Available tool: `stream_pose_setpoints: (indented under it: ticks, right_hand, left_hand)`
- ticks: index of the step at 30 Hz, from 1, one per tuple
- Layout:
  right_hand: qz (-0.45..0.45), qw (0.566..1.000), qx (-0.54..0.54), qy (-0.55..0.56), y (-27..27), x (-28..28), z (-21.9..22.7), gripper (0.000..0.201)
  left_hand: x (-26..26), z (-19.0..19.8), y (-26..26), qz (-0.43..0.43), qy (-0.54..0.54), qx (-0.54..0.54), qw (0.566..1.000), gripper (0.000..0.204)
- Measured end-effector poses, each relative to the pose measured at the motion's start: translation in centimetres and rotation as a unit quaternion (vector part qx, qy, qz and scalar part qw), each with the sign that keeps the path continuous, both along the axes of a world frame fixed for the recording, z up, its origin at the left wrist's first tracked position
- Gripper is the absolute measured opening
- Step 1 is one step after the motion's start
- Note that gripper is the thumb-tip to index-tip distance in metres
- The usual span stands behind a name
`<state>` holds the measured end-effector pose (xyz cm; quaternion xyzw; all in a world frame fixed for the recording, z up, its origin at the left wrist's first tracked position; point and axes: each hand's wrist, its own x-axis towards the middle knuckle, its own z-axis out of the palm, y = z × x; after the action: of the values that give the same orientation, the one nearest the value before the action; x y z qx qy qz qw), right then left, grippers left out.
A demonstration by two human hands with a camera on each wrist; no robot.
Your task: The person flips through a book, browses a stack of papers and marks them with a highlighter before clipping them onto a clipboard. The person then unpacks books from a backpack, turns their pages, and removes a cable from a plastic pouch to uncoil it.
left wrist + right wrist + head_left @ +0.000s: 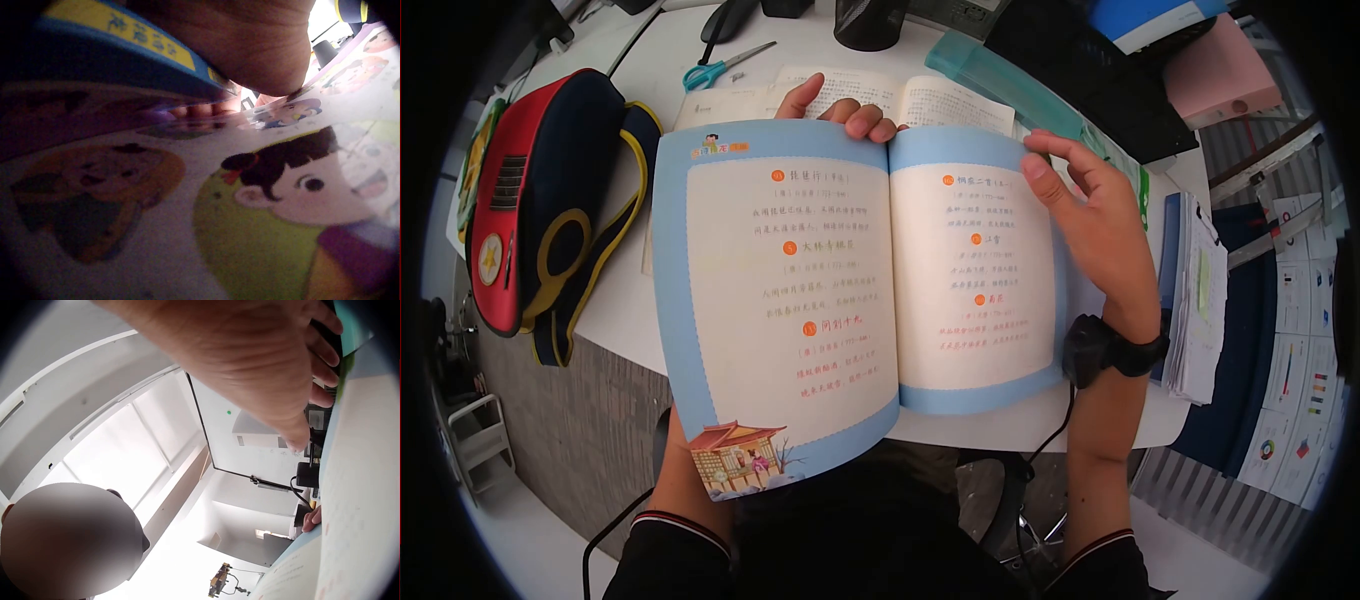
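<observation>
An open book [795, 280] with blue page borders and printed Chinese verse is held up over the desk edge in the head view. My left hand [852, 112] supports it from behind, its fingers curled over the top edge near the spine. The left wrist view shows that hand's palm [250, 44] against the book's cover [169, 200], which carries cartoon children, beside a yellow-labelled spine [134, 31]. At the upper right corner of the right page [990, 350] is my right hand [1100, 220], fingers loosely bent. In the right wrist view its fingers [323, 372] are spread near the page edge.
Behind the book lie another open book [955, 105] and teal-handled scissors [710, 72]. A red and navy bag [540, 200] stands at left. A mesh pen cup [870, 25] and a teal case [1000, 80] are at the back, stacked papers [1195, 310] at right.
</observation>
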<state>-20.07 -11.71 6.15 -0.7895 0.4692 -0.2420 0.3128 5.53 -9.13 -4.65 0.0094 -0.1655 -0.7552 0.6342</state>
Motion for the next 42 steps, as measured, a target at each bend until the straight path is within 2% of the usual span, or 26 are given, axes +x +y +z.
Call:
stream_pose_setpoints:
  ticks: [2,6,8,12,14,18,20,21,24,26,27,28,30,31,32,33,34,35,36,38,40,42]
  right_hand:
    - [0.007,0.997,0.036,-0.062,-0.5,-0.2,-0.2,0.048]
    - [-0.007,0.996,0.069,-0.047,-0.4,-0.1,0.3,0.048]
    - [-0.017,0.995,0.054,-0.083,-0.2,0.3,0.2,0.046]
    - [-0.005,0.997,0.005,-0.073,-0.4,0.1,-0.5,0.045]
    - [-0.015,0.994,0.007,-0.108,-0.5,0.3,0.1,0.040]
    - [-0.046,0.988,0.031,-0.145,-0.4,0.1,1.0,0.033]
    - [-0.061,0.970,0.076,-0.225,-0.3,0.0,1.4,0.030]
    - [-0.061,0.969,0.075,-0.225,-0.4,-0.2,1.6,0.030]
    - [-0.036,0.950,0.140,-0.276,-0.2,-0.7,1.9,0.038]
    - [0.000,0.914,0.207,-0.348,0.5,-0.6,3.0,0.049]
    - [0.006,0.915,0.205,-0.349,1.3,-0.2,3.9,0.059]
    - [0.006,0.915,0.204,-0.349,1.9,0.0,4.0,0.059]
    - [0.108,0.906,0.183,-0.367,3.1,0.3,4.0,0.058]
    - [0.078,0.947,0.166,-0.266,4.3,0.8,4.8,0.065]
    - [0.074,0.953,0.165,-0.242,5.7,1.7,5.2,0.068]
    - [0.071,0.959,0.163,-0.220,6.9,2.4,5.5,0.070]
    - [0.112,0.965,0.158,-0.178,7.3,2.5,5.6,0.080]
    - [0.157,0.952,0.228,-0.133,7.6,2.3,6.0,0.093]
    - [0.176,0.943,0.269,-0.086,7.8,2.7,6.1,0.104]
    - [0.267,0.952,0.151,0.006,8.9,2.9,5.9,0.105]
    - [0.284,0.956,0.066,0.040,10.2,3.1,5.7,0.107]
    - [0.286,0.956,0.041,0.051,11.1,3.4,5.6,0.104]
  left_hand:
    - [0.0,0.2,0.0,-0.004,0.007,0.006,1.000,0.057]
    - [0.1,0.0,0.1,0.000,-0.003,0.001,1.000,0.057]
    - [0.0,0.1,0.0,-0.001,0.006,-0.006,1.000,0.057]
    - [0.2,0.0,0.1,-0.006,0.001,-0.002,1.000,0.056]
    - [0.4,0.0,-0.1,-0.028,0.040,-0.009,0.999,0.059]
    - [0.1,-0.1,-0.1,-0.016,0.012,-0.025,1.000,0.056]
    - [0.0,0.2,0.0,-0.006,0.005,-0.007,1.000,0.056]
    - [0.0,0.1,-0.2,-0.006,0.004,-0.008,1.000,0.056]
    - [0.1,-0.2,-0.2,-0.016,0.019,-0.031,0.999,0.055]
    - [0.4,-0.1,-0.1,-0.037,0.044,-0.017,0.998,0.058]
    - [0.5,-0.2,-0.3,-0.037,0.044,-0.019,0.998,0.058]
    - [0.5,-0.5,-0.4,-0.045,0.054,-0.020,0.997,0.057]
    - [0.5,-0.8,-0.4,-0.054,0.065,-0.019,0.996,0.057]
    - [0.4,-0.7,-0.2,-0.048,0.064,-0.015,0.997,0.057]
    - [0.3,-0.5,-0.1,-0.042,0.062,-0.011,0.997,0.056]
    - [0.2,-0.7,-0.2,-0.042,0.061,-0.012,0.997,0.056]
    - [0.2,-0.8,-0.2,-0.031,0.074,0.037,0.996,0.056]
    - [0.2,-1.0,-0.2,-0.019,0.086,0.088,0.992,0.056]
    - [0.3,-1.3,-0.4,-0.020,0.086,0.088,0.992,0.056]
    - [0.3,-0.8,-0.3,-0.041,0.067,-0.025,0.997,0.056]
    - [0.5,-1.1,-0.5,-0.047,0.075,-0.028,0.996,0.056]
    - [0.7,-1.7,-0.9,-0.034,0.045,-0.042,0.998,0.055]
